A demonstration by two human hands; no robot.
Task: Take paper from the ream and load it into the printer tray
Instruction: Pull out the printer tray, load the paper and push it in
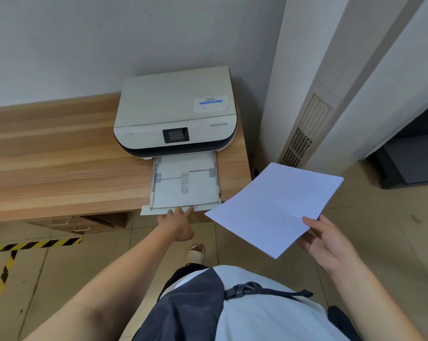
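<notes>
I see the printer (175,112) standing at the far right corner of the wooden tabletop (53,153), its front facing me. Its paper tray (209,166) is pulled out toward me, its long axis running from the printer's mouth to the near edge of the tabletop, and its front lip overhangs that edge slightly. The tray holds no sheets that I can make out; only its pale floor, the side guides and a column of small icons down the middle show.

My left hand (177,223) reaches forward with fingers spread fairly wide, the fingertips (170,212) touching the front lip of the tray; it grips nothing.

My right hand (327,242) holds a thin stack of white paper (274,207) by its near right corner, thumb on top and fingers beneath. The stack hangs in the air off the right edge of the tabletop, over the tiled floor (380,212), lying nearly flat and turned at a diagonal, its far corner pointing up and away toward the wall. Its leftmost corner sits just beside the tray's front right corner; I cannot tell whether they touch.
</notes>
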